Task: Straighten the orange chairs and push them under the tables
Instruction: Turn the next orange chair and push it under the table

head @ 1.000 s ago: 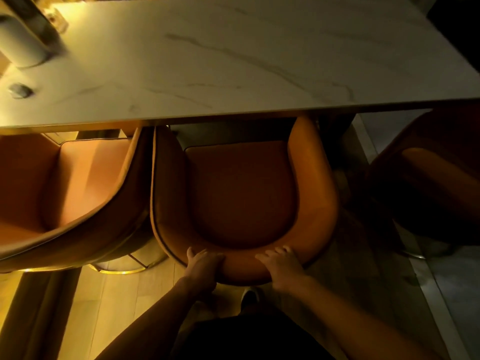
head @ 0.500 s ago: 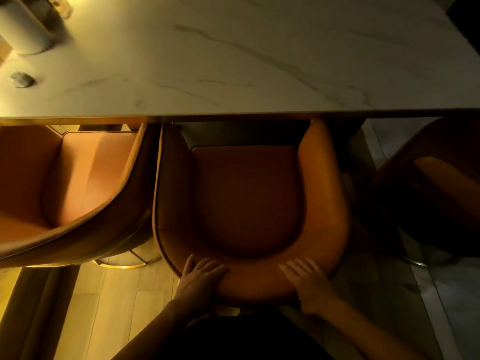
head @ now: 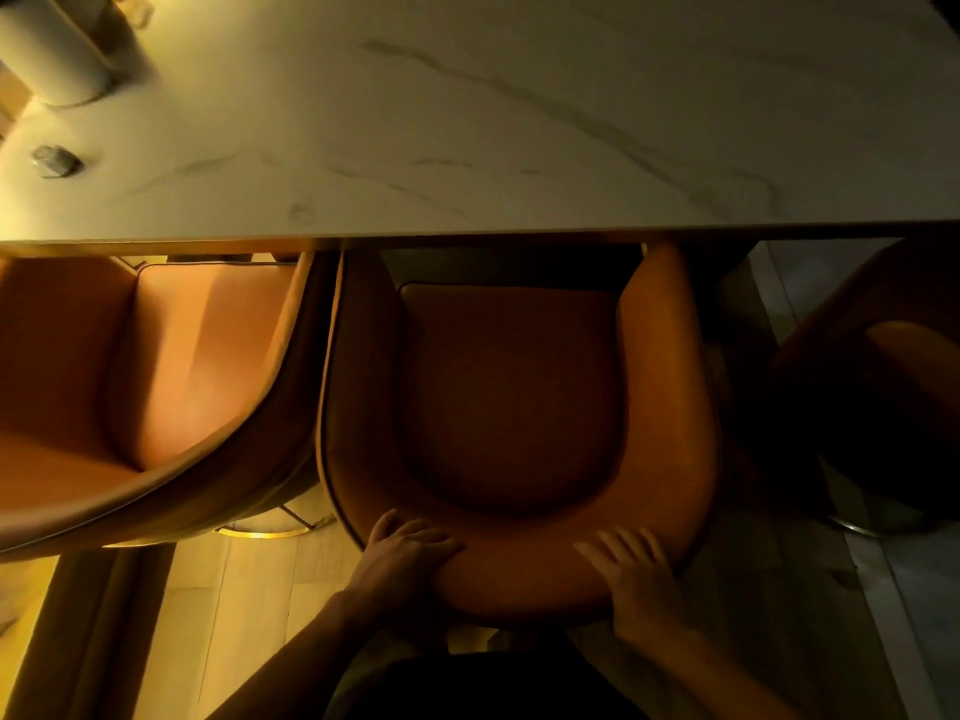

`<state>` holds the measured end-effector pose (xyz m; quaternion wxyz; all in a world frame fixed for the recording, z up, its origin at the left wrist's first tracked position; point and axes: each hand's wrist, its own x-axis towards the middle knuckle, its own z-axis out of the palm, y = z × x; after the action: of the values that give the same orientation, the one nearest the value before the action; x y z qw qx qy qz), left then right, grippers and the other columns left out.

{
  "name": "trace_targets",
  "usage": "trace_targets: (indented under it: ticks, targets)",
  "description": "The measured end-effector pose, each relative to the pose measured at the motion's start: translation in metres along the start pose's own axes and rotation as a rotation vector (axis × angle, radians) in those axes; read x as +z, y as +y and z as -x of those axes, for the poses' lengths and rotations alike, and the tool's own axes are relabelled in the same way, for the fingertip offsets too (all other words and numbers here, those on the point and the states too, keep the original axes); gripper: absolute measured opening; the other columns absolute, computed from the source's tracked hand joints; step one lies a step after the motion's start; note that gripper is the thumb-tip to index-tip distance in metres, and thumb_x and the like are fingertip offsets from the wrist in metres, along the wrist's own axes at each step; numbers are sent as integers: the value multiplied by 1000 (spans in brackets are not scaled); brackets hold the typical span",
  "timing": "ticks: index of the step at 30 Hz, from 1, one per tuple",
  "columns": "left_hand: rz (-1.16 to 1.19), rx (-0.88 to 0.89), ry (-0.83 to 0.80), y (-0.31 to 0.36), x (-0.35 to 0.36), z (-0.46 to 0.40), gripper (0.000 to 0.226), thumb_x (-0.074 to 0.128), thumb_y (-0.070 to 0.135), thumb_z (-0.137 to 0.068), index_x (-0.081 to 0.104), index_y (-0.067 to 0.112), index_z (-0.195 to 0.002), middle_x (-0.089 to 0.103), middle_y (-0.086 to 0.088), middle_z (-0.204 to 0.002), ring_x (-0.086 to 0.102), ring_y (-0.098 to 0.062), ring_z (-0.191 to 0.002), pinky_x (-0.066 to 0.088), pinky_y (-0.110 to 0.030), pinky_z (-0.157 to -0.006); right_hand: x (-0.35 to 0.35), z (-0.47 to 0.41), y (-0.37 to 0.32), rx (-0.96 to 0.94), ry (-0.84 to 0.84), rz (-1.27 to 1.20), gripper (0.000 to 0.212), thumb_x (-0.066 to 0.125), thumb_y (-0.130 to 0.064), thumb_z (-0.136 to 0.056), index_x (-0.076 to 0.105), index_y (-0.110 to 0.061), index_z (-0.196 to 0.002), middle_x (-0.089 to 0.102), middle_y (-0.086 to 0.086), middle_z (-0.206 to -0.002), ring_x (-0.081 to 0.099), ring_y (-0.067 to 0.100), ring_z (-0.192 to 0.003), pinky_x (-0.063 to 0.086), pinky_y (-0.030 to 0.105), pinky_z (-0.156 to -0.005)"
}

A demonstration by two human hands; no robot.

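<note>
An orange armchair stands right below me, its front tucked under the edge of a white marble table. My left hand lies on the left part of the curved backrest, fingers wrapped over its top. My right hand rests flat on the right part of the backrest, fingers spread. A second orange chair stands to the left, turned at an angle and touching the first. A third orange chair sits in shadow at the right.
A pale cylinder and a small round grey object stand on the table's far left. Light wooden floor shows below the chairs. A gold ring base is under the left chair. A grey tiled strip runs at the right.
The chair has slid a little further under the table. My hands have spread apart along the backrest, and the right hand has flattened out.
</note>
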<state>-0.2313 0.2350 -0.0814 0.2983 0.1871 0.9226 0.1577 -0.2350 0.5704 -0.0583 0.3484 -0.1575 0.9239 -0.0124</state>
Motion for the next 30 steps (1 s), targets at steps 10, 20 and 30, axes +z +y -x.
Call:
trace_targets:
  ticks: [10,20,30]
  targets:
    - [-58,-25,3,13,-6,5,68,42,56,-81,36,39,-147,38,8,-153,24,-21,-146,1,-52,-115,-1,-2,-1,-4,-88,25,96,72,-24,-82,9,-34,-154,12,2,-162,3,30,-149,-5,53,-119]
    - [-46,-121,113,75,18,6,72,67,45,-80,38,39,-145,45,9,-147,28,-23,-143,-2,-61,-112,-1,3,-3,-58,-20,-1,87,70,-23,-81,20,-29,-152,29,-1,-155,18,28,-145,0,52,-119]
    - [-180,11,122,61,34,16,77,81,53,-61,55,32,-130,64,1,-126,59,-30,-121,32,-63,-102,24,9,-6,-100,-52,-15,88,67,-31,-82,16,-29,-153,23,0,-157,15,28,-145,1,52,-118]
